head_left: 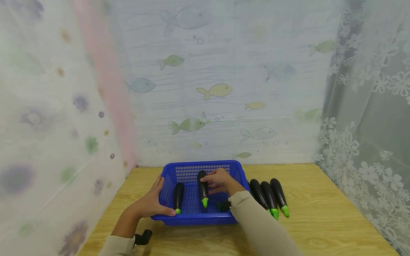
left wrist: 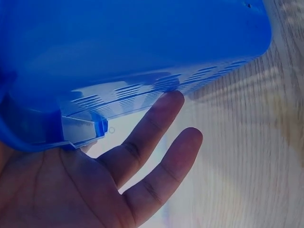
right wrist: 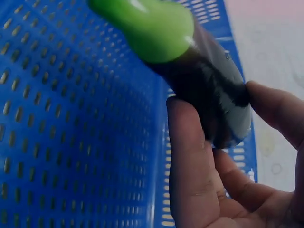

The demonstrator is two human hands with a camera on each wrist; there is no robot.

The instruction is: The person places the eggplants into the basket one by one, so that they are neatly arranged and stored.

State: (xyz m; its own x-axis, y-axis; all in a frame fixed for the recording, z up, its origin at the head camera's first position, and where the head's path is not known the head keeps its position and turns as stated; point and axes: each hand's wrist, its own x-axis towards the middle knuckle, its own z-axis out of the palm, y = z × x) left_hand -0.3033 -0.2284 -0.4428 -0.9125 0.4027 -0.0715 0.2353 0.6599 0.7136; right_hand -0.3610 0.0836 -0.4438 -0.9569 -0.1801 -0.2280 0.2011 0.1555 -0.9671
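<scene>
A blue plastic basket (head_left: pixel 205 215) with slotted walls stands on the table. My right hand (head_left: pixel 219 180) pinches a dark eggplant (head_left: pixel 203 190) between thumb and fingers over the middle of the basket. Its bright green stem end (right wrist: pixel 164 33) points toward me, and the right wrist view shows it tilted. Another eggplant (head_left: pixel 178 195) lies at the left inside the basket. My left hand (head_left: pixel 150 202) rests at the basket's near left corner, thumb along the front rim. In the left wrist view, two nearly straight fingers (left wrist: pixel 159 111) extend along the outer wall.
Several eggplants (head_left: pixel 269 193) lie side by side on the wood-grain table (head_left: pixel 320 213), just right of the basket. Behind the table hangs a fish-patterned curtain (head_left: pixel 224 117). Flowered sheets (head_left: pixel 48 142) and lace (head_left: pixel 368 177) border the left and right sides.
</scene>
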